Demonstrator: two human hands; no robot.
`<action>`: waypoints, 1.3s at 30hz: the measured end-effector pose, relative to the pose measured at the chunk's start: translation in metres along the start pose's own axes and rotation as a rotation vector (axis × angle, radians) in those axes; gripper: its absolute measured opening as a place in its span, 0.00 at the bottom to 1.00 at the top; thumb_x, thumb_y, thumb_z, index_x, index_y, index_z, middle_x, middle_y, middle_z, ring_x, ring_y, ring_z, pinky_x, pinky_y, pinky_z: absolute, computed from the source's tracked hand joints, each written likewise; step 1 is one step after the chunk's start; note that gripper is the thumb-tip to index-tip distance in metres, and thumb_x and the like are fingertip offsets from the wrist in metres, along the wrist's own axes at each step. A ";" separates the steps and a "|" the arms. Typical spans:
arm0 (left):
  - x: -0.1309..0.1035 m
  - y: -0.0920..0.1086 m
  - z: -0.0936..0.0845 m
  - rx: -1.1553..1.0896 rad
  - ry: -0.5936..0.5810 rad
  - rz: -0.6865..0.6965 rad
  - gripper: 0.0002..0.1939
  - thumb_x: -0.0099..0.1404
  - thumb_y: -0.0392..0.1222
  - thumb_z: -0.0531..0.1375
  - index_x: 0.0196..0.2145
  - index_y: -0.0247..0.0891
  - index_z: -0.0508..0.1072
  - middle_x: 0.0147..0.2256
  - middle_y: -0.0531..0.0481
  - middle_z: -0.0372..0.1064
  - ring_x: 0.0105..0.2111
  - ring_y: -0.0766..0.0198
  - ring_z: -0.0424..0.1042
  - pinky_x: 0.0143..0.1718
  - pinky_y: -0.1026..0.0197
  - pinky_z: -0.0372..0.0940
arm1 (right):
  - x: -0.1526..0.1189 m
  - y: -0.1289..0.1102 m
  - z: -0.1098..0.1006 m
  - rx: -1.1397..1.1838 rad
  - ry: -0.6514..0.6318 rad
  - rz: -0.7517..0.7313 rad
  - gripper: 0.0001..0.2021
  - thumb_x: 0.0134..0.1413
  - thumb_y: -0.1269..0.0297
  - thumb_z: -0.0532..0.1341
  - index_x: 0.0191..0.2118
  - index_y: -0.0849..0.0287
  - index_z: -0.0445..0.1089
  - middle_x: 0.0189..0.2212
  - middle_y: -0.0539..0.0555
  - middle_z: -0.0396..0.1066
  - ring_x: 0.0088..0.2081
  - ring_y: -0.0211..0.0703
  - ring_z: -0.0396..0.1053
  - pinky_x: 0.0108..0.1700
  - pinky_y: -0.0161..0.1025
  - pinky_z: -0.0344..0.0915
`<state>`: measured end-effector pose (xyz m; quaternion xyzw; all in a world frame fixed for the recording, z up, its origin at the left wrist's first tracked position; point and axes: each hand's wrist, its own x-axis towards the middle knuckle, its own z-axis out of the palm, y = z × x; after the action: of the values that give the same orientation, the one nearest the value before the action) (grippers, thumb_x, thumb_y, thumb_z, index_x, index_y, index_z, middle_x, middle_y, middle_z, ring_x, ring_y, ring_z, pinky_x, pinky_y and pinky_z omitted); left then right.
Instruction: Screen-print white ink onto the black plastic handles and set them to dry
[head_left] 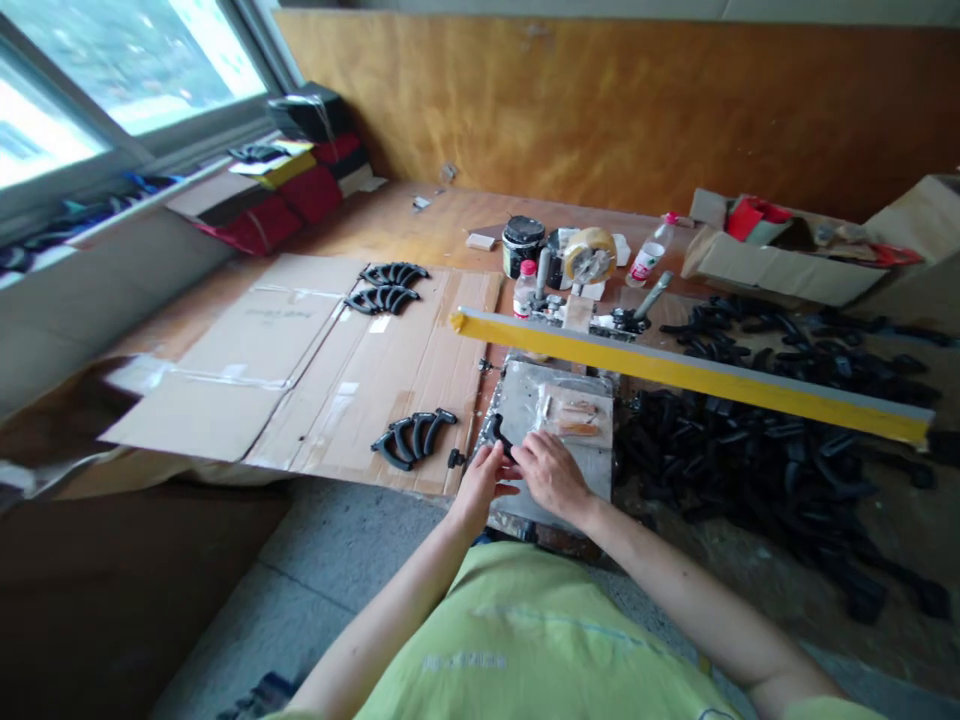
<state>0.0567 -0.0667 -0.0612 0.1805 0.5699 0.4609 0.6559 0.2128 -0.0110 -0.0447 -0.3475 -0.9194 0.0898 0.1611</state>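
A small curved black handle (501, 436) is held between both hands, over the front of a grey metal plate (517, 385). My left hand (484, 482) pinches it from the left and below. From the right, the fingers of my right hand (551, 472) close on its near end; that end is hidden by the fingers. Just beyond the hands, several wooden sticks (579, 418) lie on a small pad on the plate. To the left, a row of similar black handles (414, 437) rests on flattened cardboard (322, 420).
More handles (388, 285) lie farther back on the cardboard. A yellow-sided bar (675, 372) crosses above the plate. Behind it stand a black tub (523, 245), a tape roll (589, 255) and a bottle (651, 250). Loose black handles (750, 450) heap at right, before an open carton (780, 265).
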 end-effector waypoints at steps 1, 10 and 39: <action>-0.002 -0.003 -0.014 0.000 0.072 0.036 0.24 0.56 0.62 0.61 0.35 0.37 0.66 0.31 0.49 0.72 0.28 0.65 0.73 0.23 0.66 0.66 | 0.004 -0.012 0.005 0.031 -0.015 -0.044 0.07 0.61 0.66 0.56 0.41 0.57 0.71 0.34 0.57 0.68 0.41 0.49 0.62 0.45 0.44 0.60; -0.013 -0.009 -0.063 -0.061 0.338 0.168 0.24 0.51 0.58 0.66 0.35 0.39 0.63 0.26 0.56 0.66 0.25 0.67 0.70 0.23 0.64 0.69 | 0.034 -0.057 0.055 0.354 -0.040 -0.169 0.09 0.62 0.71 0.54 0.38 0.58 0.72 0.33 0.55 0.70 0.39 0.45 0.66 0.43 0.41 0.65; 0.013 -0.041 -0.183 -0.086 0.915 0.206 0.22 0.64 0.47 0.58 0.53 0.37 0.59 0.34 0.52 0.63 0.29 0.69 0.72 0.32 0.61 0.72 | 0.102 -0.060 0.122 0.457 -0.241 0.073 0.13 0.55 0.72 0.60 0.47 0.60 0.72 0.42 0.58 0.73 0.45 0.44 0.70 0.52 0.42 0.65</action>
<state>-0.0948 -0.1299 -0.1521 -0.0128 0.7599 0.5791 0.2951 0.0605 0.0058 -0.1180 -0.3220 -0.8746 0.3416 0.1210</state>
